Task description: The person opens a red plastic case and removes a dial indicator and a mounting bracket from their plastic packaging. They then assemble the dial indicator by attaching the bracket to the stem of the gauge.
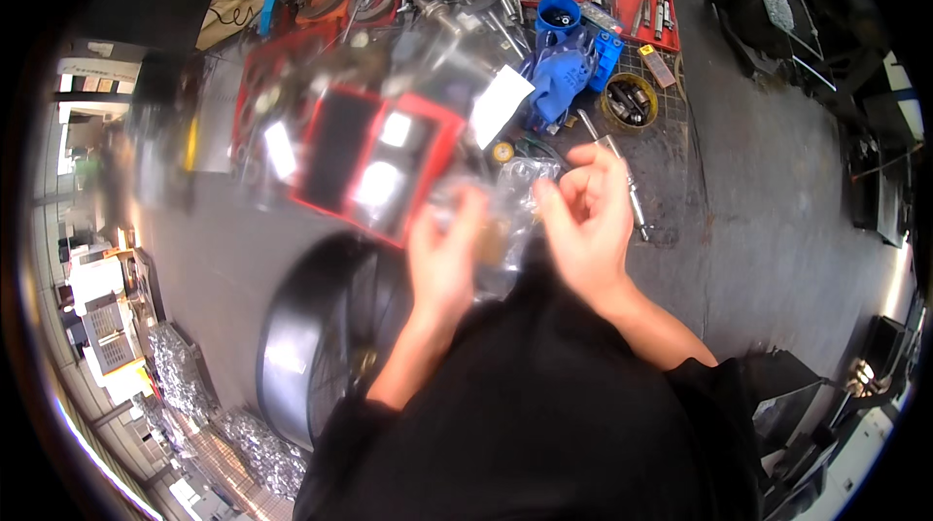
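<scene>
Left hand (443,257) blurred, grip cannot be determined; right hand (595,229) half-curled, grip likewise unclear; clear plastic bag (528,173) between them.

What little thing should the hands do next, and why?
Maybe steady the crumpled clear plastic with the right hand: the plastic shows between that hand and the left hand, and the right hand is curled close beside it. Blur hides whether the left hand already grips it.

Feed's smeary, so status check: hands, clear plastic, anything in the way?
Left hand blurred, grip unclear. Right hand half curled beside clear plastic. Red case close by left hand.
</scene>
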`<move>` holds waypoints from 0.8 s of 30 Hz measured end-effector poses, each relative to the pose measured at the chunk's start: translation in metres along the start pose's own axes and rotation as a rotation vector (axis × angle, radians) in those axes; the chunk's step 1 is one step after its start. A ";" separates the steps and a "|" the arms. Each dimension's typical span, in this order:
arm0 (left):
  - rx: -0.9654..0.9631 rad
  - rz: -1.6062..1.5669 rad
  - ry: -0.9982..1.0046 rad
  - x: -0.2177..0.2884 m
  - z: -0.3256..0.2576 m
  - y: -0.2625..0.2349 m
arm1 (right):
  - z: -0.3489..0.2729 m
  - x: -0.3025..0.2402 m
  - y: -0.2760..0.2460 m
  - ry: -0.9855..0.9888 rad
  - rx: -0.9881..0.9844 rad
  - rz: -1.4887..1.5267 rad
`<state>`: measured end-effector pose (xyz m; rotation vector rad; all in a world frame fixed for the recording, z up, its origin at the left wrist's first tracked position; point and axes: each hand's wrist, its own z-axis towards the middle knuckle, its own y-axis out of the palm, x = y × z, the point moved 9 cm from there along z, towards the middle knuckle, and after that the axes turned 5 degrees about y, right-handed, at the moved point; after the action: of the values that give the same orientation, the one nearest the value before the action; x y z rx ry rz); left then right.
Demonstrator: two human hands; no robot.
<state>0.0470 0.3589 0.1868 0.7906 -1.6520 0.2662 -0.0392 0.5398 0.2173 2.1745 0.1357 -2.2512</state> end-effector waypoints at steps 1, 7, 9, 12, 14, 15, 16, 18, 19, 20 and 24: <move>-0.028 0.001 -0.073 -0.005 -0.001 -0.005 | -0.008 -0.013 0.006 -0.033 -0.101 -0.078; -0.100 -0.117 -0.124 0.007 -0.007 -0.006 | -0.017 -0.019 0.034 -0.173 -0.282 -0.298; -0.171 -0.133 -0.147 0.010 -0.010 -0.004 | -0.014 -0.027 0.033 -0.262 -0.263 -0.360; -0.154 -0.137 -0.142 0.008 -0.011 -0.008 | -0.010 -0.037 0.035 -0.235 -0.293 -0.334; -0.172 -0.126 -0.153 0.008 -0.013 -0.007 | -0.015 -0.025 0.041 0.004 -0.387 -0.194; -0.180 -0.121 -0.158 0.009 -0.014 -0.008 | -0.020 -0.015 0.045 0.150 -0.434 -0.119; -0.183 -0.116 -0.169 0.008 -0.016 -0.010 | -0.022 -0.014 0.045 0.080 -0.421 -0.143; -0.243 -0.154 -0.208 0.002 -0.019 -0.015 | -0.029 -0.008 0.049 -0.059 -0.396 -0.190; -0.301 -0.185 -0.213 -0.001 -0.022 -0.019 | -0.030 -0.010 0.049 -0.117 -0.375 -0.249; -0.359 -0.216 -0.218 -0.004 -0.025 -0.020 | -0.031 -0.009 0.048 -0.118 -0.374 -0.257; -0.325 -0.112 -0.213 -0.012 -0.033 -0.033 | -0.033 -0.012 0.043 -0.158 -0.352 -0.232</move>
<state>0.0941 0.3576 0.1760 0.6769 -1.7843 -0.1685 -0.0029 0.4981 0.2256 1.8758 0.7546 -2.2832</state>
